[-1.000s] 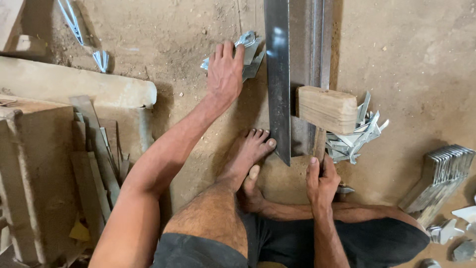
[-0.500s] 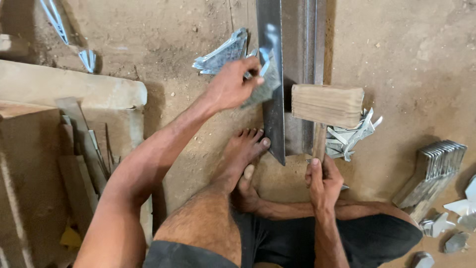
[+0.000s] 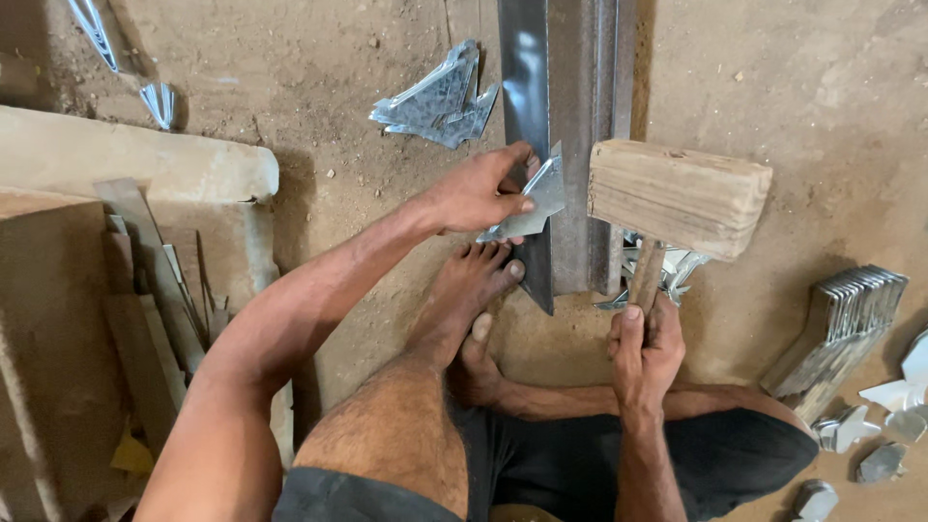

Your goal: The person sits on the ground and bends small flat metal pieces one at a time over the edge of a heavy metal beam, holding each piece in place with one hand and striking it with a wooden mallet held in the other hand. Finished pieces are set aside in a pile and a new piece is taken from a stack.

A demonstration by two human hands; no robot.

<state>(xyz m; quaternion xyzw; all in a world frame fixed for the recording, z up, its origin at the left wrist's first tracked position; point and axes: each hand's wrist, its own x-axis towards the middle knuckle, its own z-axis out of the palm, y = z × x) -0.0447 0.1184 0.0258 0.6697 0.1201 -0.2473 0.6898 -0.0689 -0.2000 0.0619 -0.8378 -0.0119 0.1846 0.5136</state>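
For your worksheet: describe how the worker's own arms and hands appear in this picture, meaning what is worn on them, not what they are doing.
Both arms are bare from the upper arm down, with no sleeves in view. The left hand and right hand wear no gloves, and no rings, watch or wristbands show. Fine hair shows on the forearms. The only clothing visible is dark shorts.

The sandy dirt floor (image 3: 348,126) carries everything. A long steel angle bar (image 3: 570,126) lies on it, running up out of view. Beside the bar, a small heap of cut sheet-metal pieces (image 3: 437,99) rests on the dirt. At right stands a row of stacked metal plates (image 3: 846,319), with loose scraps (image 3: 894,425) near it. A pale stone slab (image 3: 126,159) lies at left
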